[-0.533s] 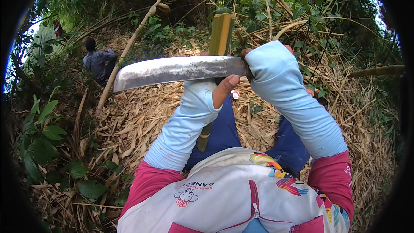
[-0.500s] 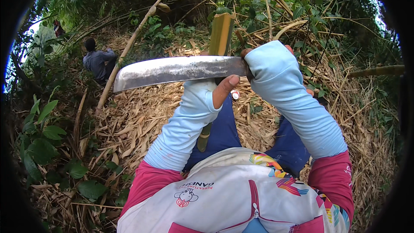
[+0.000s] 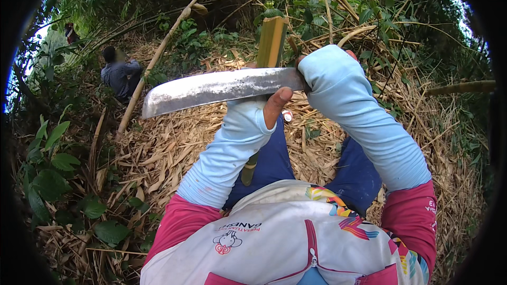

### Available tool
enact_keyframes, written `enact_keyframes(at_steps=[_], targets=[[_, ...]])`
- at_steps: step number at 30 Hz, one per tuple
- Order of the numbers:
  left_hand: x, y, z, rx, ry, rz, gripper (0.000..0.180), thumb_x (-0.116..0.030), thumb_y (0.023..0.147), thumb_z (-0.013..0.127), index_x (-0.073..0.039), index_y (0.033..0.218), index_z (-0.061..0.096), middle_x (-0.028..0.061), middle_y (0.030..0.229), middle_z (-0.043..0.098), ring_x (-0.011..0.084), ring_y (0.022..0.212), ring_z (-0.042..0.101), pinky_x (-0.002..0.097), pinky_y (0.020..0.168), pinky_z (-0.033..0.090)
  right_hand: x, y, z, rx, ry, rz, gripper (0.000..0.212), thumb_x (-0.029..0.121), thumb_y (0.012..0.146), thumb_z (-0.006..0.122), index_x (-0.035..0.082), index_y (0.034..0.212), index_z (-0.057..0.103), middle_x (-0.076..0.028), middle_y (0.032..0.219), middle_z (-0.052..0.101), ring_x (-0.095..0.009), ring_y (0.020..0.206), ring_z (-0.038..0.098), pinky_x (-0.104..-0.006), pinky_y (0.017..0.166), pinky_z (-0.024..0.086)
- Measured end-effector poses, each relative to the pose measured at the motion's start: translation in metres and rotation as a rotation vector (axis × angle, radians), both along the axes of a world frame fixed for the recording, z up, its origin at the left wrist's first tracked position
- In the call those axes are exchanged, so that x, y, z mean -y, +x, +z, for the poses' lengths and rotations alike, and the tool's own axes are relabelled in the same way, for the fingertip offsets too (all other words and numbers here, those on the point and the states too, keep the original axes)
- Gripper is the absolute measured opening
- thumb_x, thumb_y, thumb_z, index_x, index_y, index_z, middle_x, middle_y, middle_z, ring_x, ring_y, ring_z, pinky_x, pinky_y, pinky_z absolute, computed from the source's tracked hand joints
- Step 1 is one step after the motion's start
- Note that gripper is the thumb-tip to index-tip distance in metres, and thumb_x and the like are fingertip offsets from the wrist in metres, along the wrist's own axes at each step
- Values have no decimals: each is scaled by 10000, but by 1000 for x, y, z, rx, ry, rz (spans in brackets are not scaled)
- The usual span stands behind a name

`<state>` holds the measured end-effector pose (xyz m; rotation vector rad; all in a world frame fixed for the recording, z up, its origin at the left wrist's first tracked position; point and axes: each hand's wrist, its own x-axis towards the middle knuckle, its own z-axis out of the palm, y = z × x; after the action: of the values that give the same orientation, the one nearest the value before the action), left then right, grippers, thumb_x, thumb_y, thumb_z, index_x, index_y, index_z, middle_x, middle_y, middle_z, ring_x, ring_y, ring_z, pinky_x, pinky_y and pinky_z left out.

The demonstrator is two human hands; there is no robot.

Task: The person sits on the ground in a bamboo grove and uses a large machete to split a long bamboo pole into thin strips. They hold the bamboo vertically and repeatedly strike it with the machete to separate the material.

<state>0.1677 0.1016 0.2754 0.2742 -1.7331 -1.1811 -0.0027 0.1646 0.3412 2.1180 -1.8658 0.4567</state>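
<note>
One pale pole point(image 3: 168, 37) slants at L above dry leaves point(image 3: 158, 150). Machete point(image 3: 222, 88) blade mid-view; L hand point(image 3: 270, 110), partly hidden, curled rnd bamboo strip point(image 3: 272, 39) behind blade; R hand point(image 3: 330, 71) closed on machete hndl.

Text check: two dark lines of lettering point(image 3: 240, 227) on my white shirt front point(image 3: 280, 227), upside down from here, above a red-and-grey emblem point(image 3: 227, 241). White print point(image 3: 431, 206) on my magenta right sleeve point(image 3: 406, 216), partly illegible.
</note>
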Motion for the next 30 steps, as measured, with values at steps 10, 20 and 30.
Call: enact_keyframes(at_steps=[10,20,30], targets=[[11,-10,-20,-118,193,50,451,-241,847,788,6,1140,548,83,1019,636,168,928,614,293,835,494,14,5,10,-59,141,-110,98,78,631,704,90,723,676,-133,735,654,-342,749,661,-457,643,510],[31,-16,-24,-1,180,165,553,-412,812,796,-13,1127,580,96,1048,649,193,965,613,327,872,480,36,6,21,-81,297,-233,128,101,660,699,107,787,712,-126,793,689,-328,802,685,-442,647,515],[47,-15,-25,67,190,235,721,-583,746,785,-22,1147,578,103,1067,645,221,992,609,352,883,466,48,6,24,-162,234,-138,186,136,725,674,116,897,742,-146,879,715,-324,832,703,-434,643,516]])
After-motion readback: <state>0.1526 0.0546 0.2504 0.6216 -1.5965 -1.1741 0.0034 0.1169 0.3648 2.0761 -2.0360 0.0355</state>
